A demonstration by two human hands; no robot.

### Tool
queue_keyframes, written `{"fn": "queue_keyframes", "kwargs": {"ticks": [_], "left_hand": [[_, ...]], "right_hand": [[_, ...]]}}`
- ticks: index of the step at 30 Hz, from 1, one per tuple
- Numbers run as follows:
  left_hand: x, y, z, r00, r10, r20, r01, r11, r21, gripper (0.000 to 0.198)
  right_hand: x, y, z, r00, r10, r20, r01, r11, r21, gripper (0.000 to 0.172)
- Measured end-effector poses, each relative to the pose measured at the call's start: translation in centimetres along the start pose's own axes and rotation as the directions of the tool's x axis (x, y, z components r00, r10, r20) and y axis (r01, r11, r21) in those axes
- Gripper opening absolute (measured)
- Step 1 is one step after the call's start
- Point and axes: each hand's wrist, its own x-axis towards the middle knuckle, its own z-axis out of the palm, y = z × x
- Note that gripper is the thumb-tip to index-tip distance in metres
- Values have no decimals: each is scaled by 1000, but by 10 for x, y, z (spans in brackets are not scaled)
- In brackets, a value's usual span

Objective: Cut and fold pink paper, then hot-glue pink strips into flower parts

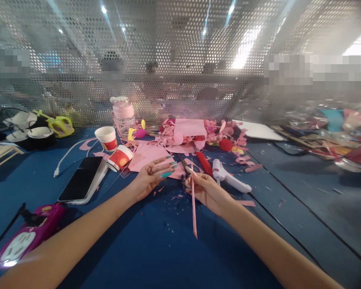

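Observation:
My right hand grips a pair of scissors by the handles, its dark blades pointing away from me. A narrow pink paper strip is pinched between the same hand's thumb and fingers and hangs down toward me. Palm turned inward, my left hand has its fingers stretched out, with nothing seen in it. It is nearest to a sheet of pink paper on the blue table. Small paper scraps lie between the two hands.
A white glue gun with a black cord lies right of my right hand. Paper cups, a phone and a purple power strip are on the left. Behind stand a bottle and piled pink paper curls, before a perforated metal screen.

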Motion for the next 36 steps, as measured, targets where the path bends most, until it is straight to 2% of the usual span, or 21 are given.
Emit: {"fn": "queue_keyframes", "kwargs": {"ticks": [6,11,17,21,28,36], "left_hand": [[-3,0,1,998,-45,46,44,999,29,63],[-5,0,1,995,-80,68,77,996,45,59],[-5,1,0,981,-116,154,117,993,-3,61],[-6,1,0,976,-145,162,146,989,5,56],[-8,6,1,949,-178,260,205,976,-79,48],[-7,6,1,955,-185,232,205,977,-65,47]], "right_hand": [[-1,-2,1,999,15,32,-13,999,-53,23],[-1,-1,1,998,44,44,-40,995,-91,22],[-5,-2,4,996,46,72,-37,992,-123,21],[-8,-3,7,995,51,85,-37,987,-157,19],[-10,-4,7,993,77,90,-62,986,-154,21],[-8,-5,4,992,92,91,-80,989,-121,20]]}}
